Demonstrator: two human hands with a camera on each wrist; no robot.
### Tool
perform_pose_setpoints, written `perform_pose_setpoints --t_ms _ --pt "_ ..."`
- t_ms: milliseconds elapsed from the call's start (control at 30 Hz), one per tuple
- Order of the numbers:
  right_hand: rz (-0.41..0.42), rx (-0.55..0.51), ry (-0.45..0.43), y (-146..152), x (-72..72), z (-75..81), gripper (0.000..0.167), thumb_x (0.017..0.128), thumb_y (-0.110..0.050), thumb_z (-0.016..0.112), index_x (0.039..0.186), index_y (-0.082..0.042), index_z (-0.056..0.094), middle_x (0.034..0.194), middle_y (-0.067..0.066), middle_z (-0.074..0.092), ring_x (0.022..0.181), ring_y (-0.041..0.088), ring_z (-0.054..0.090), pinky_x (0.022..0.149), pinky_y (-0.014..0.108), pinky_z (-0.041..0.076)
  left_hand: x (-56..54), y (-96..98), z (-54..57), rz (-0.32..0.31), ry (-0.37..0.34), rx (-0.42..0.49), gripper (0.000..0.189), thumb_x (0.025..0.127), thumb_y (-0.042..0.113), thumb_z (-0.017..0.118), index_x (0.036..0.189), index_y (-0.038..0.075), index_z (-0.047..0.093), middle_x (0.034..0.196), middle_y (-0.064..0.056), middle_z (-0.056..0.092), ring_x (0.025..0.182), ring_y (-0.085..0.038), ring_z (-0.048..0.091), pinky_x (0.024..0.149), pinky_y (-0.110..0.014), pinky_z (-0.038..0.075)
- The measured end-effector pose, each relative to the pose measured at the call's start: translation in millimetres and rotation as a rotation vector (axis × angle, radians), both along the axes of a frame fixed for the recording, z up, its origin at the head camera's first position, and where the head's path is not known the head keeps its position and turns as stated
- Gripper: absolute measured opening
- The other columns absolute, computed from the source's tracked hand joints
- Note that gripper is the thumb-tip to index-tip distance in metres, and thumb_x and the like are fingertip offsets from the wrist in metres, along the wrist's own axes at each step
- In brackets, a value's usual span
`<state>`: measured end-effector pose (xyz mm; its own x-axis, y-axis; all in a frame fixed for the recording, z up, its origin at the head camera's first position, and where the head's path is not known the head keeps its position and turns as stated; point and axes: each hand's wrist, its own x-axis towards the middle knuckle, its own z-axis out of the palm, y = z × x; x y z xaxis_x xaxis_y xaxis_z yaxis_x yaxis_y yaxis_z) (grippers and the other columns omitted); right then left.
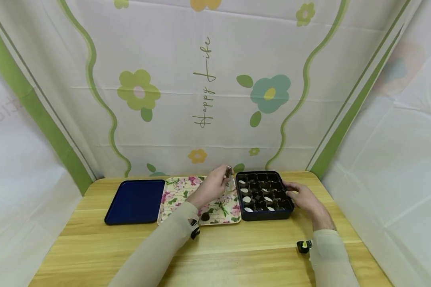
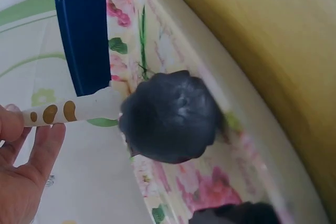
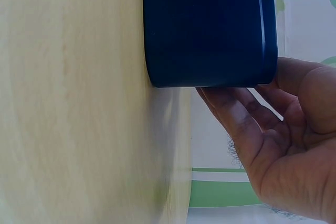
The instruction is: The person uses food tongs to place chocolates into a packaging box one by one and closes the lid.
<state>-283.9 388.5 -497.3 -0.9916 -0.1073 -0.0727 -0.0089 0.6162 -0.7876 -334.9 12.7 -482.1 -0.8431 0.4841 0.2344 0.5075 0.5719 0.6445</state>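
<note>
My left hand [image 1: 212,186] is over the right part of a floral tray [image 1: 181,187], pinching a slim white piece with gold oval dots [image 2: 58,113] between thumb and fingers. Its far end is partly covered in the left wrist view by a dark scalloped piece [image 2: 170,116], which lies by the tray's near edge. Another dark piece [image 2: 233,214] shows at the bottom of that view. At the right, the fingers of my right hand [image 1: 305,197] rest against the side of a dark blue box [image 1: 265,215], whose compartments hold white oval pieces and dark pieces.
A flat dark blue lid or tray [image 1: 134,201] lies left of the floral one. All three stand side by side along the back of the wooden table [image 1: 237,255]. A printed fabric curtain [image 1: 172,119] rises behind, with white fabric on both sides.
</note>
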Motion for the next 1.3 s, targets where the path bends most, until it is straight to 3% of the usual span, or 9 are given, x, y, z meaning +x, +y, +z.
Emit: perform_pose_setpoints --t_ms 333,567,733,933,1200,1300 --pt "0.008 0.025 0.005 -0.4 -1.1 -0.1 0.054 0.122 -0.005 0.056 0.174 0.007 0.048 0.173 0.046 0.048 0.052 0.007 0.041 0.053 0.026 0.045 -8.9 0.5 -2.3 0.063 -0.032 0.025 0.022 0.123 0.002 0.054 0.14 0.006 0.067 0.135 -0.012 0.073 0.111 -0.022 0.072 0.081 -0.031 0.058" --pt "0.001 0.011 0.012 -0.9 -2.0 -1.0 0.054 0.121 -0.004 0.057 0.173 0.008 0.048 0.17 0.045 0.052 0.052 0.005 0.041 0.053 0.025 0.045 -3.0 -16.9 11.0 0.11 -0.072 0.063 0.016 0.123 0.01 0.059 0.137 0.011 0.067 0.132 -0.012 0.074 0.11 -0.023 0.077 0.083 -0.033 0.066" --pt "-0.006 -0.002 -0.007 -0.1 -0.8 1.0 0.054 0.121 -0.003 0.055 0.174 0.007 0.047 0.172 0.046 0.049 0.056 0.004 0.041 0.056 0.024 0.046 2.9 -36.5 23.4 0.136 -0.142 0.082 0.011 0.126 0.016 0.056 0.132 0.018 0.065 0.13 -0.014 0.075 0.094 -0.022 0.073 0.07 -0.034 0.057" --pt "-0.007 0.007 -0.023 0.3 0.7 1.4 0.055 0.122 -0.003 0.054 0.175 0.005 0.046 0.175 0.046 0.044 0.055 0.005 0.039 0.056 0.025 0.046 7.5 -61.2 32.4 0.139 -0.223 0.057 0.013 0.126 0.02 0.057 0.133 0.013 0.066 0.123 -0.02 0.075 0.078 -0.021 0.059 0.065 -0.033 0.048" --pt "-0.005 0.017 -0.013 0.0 0.2 1.3 0.054 0.122 -0.004 0.055 0.174 0.006 0.047 0.173 0.047 0.045 0.054 0.005 0.039 0.055 0.025 0.046 -2.7 -85.6 23.0 0.115 -0.336 -0.027 0.016 0.124 0.018 0.058 0.125 0.004 0.066 0.11 -0.014 0.069 0.078 -0.02 0.056 0.068 -0.034 0.047" --pt "-0.005 0.018 -0.015 -0.4 -0.3 1.1 0.054 0.122 -0.004 0.055 0.174 0.006 0.047 0.174 0.047 0.045 0.055 0.005 0.039 0.056 0.025 0.046 -8.4 -92.6 16.8 0.116 -0.397 0.003 0.021 0.125 0.018 0.055 0.131 -0.001 0.065 0.11 -0.016 0.067 0.085 -0.023 0.063 0.075 -0.039 0.059"
